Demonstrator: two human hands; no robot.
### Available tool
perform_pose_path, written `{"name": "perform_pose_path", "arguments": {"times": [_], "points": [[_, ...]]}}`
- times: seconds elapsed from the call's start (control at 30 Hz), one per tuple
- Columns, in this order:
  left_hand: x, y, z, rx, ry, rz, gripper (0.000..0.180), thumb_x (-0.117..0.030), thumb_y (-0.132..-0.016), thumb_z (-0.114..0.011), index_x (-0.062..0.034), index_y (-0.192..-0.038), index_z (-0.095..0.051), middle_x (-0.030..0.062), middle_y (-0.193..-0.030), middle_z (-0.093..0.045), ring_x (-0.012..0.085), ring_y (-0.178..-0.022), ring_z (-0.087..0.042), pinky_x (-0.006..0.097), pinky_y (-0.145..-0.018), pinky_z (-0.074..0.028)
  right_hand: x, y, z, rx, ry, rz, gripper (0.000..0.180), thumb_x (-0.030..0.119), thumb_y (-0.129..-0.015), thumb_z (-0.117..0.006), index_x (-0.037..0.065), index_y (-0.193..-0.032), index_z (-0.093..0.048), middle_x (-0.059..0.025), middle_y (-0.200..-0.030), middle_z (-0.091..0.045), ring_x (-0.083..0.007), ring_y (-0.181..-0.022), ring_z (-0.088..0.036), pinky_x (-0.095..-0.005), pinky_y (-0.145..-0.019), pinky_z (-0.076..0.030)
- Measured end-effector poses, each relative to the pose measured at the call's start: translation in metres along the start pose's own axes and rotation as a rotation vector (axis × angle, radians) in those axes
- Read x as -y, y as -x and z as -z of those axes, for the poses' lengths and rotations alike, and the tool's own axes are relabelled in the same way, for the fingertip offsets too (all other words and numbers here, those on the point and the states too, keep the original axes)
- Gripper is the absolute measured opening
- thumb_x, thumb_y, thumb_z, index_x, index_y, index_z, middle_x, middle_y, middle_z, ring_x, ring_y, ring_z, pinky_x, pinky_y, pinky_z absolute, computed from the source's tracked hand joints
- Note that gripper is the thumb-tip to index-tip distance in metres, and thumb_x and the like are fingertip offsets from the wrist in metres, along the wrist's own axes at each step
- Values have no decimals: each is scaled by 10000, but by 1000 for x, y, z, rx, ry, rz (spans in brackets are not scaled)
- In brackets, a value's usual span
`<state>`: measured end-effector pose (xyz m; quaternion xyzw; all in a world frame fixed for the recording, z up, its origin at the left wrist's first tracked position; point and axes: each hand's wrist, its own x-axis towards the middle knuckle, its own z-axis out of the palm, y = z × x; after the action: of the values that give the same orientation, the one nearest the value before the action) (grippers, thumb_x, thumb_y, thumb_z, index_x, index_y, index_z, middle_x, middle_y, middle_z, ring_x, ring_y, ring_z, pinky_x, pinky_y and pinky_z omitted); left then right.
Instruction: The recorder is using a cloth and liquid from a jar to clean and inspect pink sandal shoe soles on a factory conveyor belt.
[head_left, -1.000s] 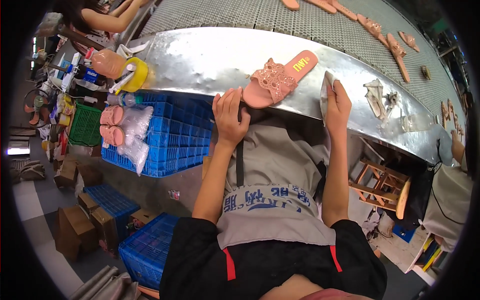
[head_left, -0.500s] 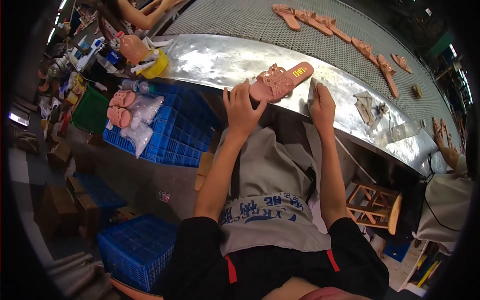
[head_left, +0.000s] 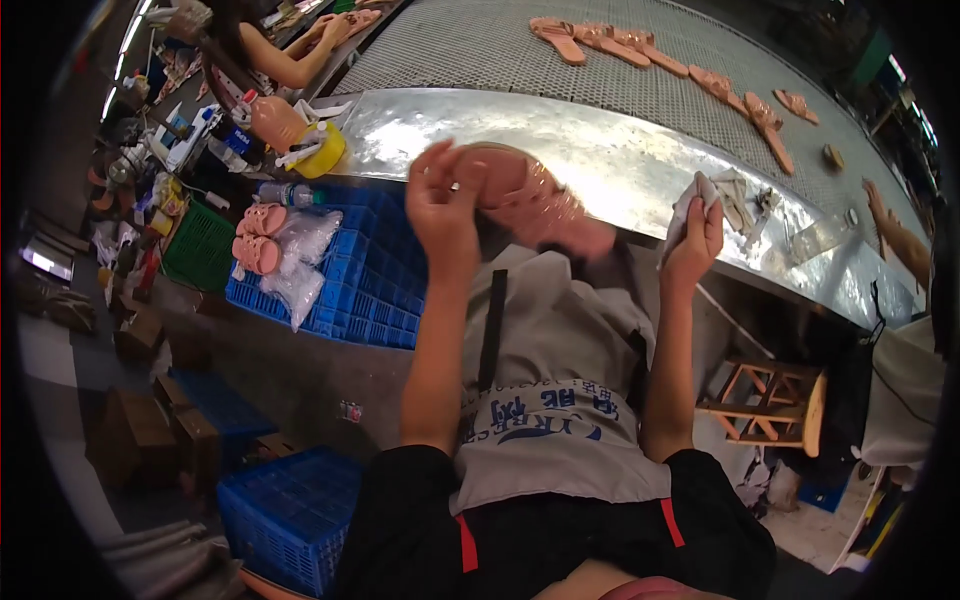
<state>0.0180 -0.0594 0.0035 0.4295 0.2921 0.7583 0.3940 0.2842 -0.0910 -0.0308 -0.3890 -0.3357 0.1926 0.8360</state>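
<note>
A pink slide sandal [head_left: 535, 200] with a cut-out strap is held above the near edge of the metal worktop [head_left: 450, 120], smeared by motion. My left hand [head_left: 445, 205] is closed on its rounded end, and the other end tilts down to the right over my apron. Further right, my right hand [head_left: 692, 245] pinches a pale grey cloth [head_left: 686, 208], raised apart from the sandal. Another crumpled rag [head_left: 736, 200] lies on the metal just beyond that hand.
Several pink sandals [head_left: 620, 45] lie on the mesh conveyor [head_left: 450, 50]. At left stand a yellow container [head_left: 318, 150], a pink-filled bottle [head_left: 275, 122] and blue crates [head_left: 370, 260] topped with sandals and plastic bags. A wooden stool [head_left: 770, 405] stands right; other people's arms show far left and right.
My left hand has taken hold of the sandal, lifted it off the worktop and turned it. My right hand has moved right with the cloth, away from the sandal.
</note>
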Motion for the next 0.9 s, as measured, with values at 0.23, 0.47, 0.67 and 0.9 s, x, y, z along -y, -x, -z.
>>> {"name": "perform_pose_path", "arguments": {"times": [0.23, 0.47, 0.67, 0.9], "points": [[-33, 11, -1, 313, 309, 412, 446, -6, -921, -738, -25, -1310, -520, 135, -1142, -706, 153, -968, -682, 272, -839, -564, 80, 80, -7, 541, 355, -117, 154, -8, -983, -552, -7, -1092, -661, -30, -830, -565, -116, -693, -492, -277, -606, -403], [11, 36, -7, 324, 178, 622, 398, -10, -915, -743, -2, -1264, -552, 129, -1137, -705, 148, -1007, -678, 259, -848, -564, 70, 84, -17, 786, 536, -130, 331, -1, -987, -534, -42, -1296, -644, -79, -860, -563, -172, -740, -549, -265, -672, -435], [41, 60, 4, 304, 85, 1140, 294, -91, -965, -697, 24, -1210, -581, 101, -1118, -696, 126, -958, -686, 260, -821, -576, 40, 88, -3, 711, 610, -267, 222, -42, -940, -564, -29, -1142, -655, -120, -836, -535, -255, -676, -533, -325, -607, -431], [47, 62, -7, 241, 159, 1272, 340, -150, -972, -717, 44, -1216, -581, 109, -1081, -695, 126, -907, -699, 264, -787, -591, 31, 83, 5, 726, 755, -290, 156, -67, -934, -570, -55, -1070, -646, -117, -819, -549, -243, -636, -539, -328, -570, -437]]}}
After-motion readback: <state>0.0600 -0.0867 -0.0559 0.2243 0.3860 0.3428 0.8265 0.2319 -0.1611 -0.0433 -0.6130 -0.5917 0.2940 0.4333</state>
